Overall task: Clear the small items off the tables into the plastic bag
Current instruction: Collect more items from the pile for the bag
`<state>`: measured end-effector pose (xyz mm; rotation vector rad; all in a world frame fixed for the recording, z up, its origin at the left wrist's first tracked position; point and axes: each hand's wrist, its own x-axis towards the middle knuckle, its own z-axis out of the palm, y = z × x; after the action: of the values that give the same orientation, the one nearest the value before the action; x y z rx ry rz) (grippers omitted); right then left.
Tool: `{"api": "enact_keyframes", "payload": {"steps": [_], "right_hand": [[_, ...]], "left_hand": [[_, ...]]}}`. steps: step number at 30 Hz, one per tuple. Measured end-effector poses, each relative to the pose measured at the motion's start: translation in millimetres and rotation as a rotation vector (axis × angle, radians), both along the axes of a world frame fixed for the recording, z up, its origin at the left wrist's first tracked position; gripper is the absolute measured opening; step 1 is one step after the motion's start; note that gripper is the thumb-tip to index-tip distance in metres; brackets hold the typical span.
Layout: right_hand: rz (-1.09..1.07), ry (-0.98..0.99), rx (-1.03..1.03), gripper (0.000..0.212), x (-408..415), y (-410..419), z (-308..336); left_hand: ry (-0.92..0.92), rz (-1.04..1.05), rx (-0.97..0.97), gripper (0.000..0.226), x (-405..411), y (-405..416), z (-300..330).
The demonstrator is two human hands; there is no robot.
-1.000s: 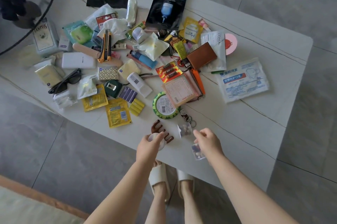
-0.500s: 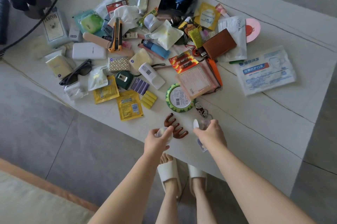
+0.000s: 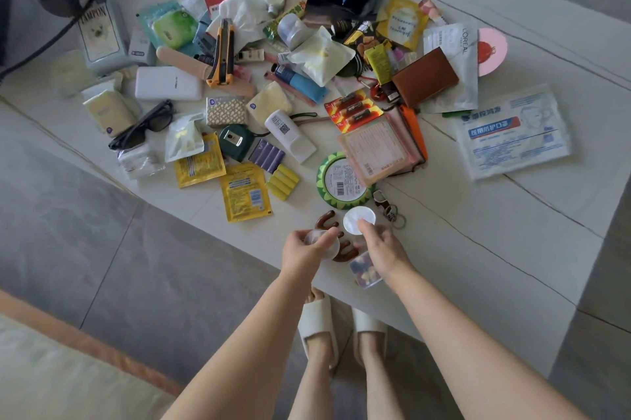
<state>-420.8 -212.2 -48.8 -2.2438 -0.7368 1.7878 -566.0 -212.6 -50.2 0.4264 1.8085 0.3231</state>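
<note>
One head-worn camera looks steeply down and forward over the near edge of the white table (image 3: 512, 248), close above it, with the person's forearms and slippers (image 3: 319, 324) below that edge.

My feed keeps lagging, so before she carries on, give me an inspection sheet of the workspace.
Surface: white marbled table, pale veins, bare at near right.
Job's things: small round container in left hand; white round lid pinched by right hand; brown hair claw between them.
Clutter: keychain, green round tin, sunglasses, utility knife, batteries, sachets.
Fingers: both hands' curled round items.
Cables: nothing seen.
Surroundings: grey floor tiles; plastic bag not seen.
</note>
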Motion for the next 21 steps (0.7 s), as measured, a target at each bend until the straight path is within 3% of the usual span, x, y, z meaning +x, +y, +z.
{"api": "enact_keyframes", "payload": {"steps": [7, 11, 21], "right_hand": [[-0.094, 0.057, -0.025, 0.04, -0.4, -2.8, -2.1], [-0.108, 0.119, -0.048, 0.045, 4.1, -0.1, 11.7], [0.006, 0.265, 0.028, 0.037, -11.3, 23.1, 131.4]], "left_hand": [[-0.198, 0.088, -0.069, 0.068, 3.5, 5.2, 0.4], [-0.266, 0.054, -0.064, 0.061, 0.8, 9.8, 14.1], [-0.442, 0.313, 0.031, 0.05, -24.7, 17.5, 142.4]]}}
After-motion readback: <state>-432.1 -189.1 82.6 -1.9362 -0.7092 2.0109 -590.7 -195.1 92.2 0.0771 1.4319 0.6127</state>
